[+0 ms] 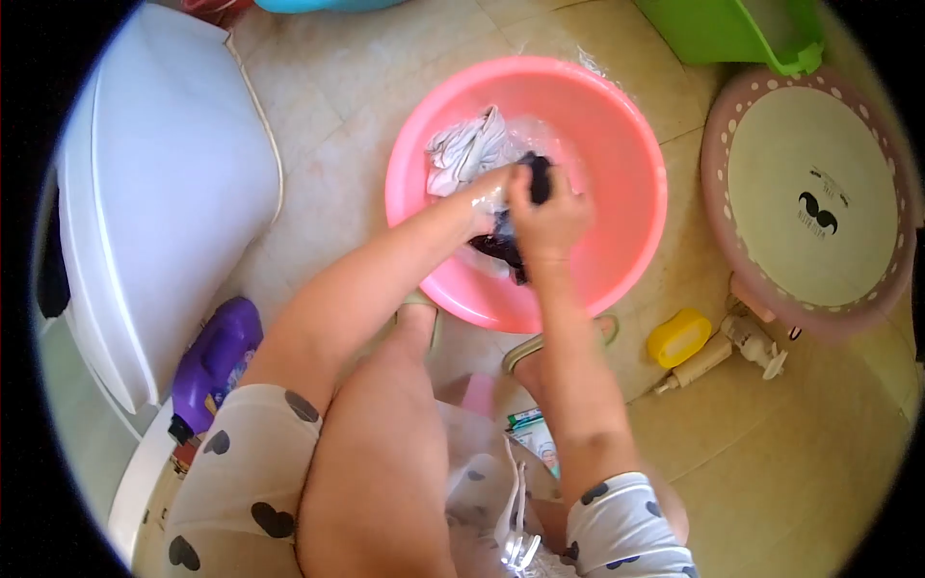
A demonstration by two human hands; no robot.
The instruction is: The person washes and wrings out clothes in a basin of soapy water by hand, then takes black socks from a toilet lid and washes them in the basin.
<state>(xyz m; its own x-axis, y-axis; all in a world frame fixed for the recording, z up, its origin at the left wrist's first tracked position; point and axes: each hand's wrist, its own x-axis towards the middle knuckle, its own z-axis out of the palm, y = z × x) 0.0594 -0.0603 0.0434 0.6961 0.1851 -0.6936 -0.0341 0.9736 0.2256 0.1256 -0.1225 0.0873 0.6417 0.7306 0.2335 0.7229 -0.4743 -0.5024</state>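
Observation:
A round pink basin (pixel 626 231) stands on the tiled floor in front of me. Inside it, my left hand (pixel 493 200) and my right hand (pixel 551 214) are close together over a dark wet cloth (pixel 498 249). The fingers of my right hand are wrapped round the bunched upper part of the cloth. My left hand is against the same cloth, its fingers mostly hidden behind the cloth and the right hand. A white cloth (pixel 466 152) lies in soapy water at the basin's left side.
A purple bottle (pixel 218 361) stands left beside a white appliance (pixel 173 183). On the right are a yellow soap dish (pixel 679 337), a pipe fitting (pixel 742 349), a mauve-rimmed basin (pixel 718 193) and a green container (pixel 699 29). My feet are just below the pink basin.

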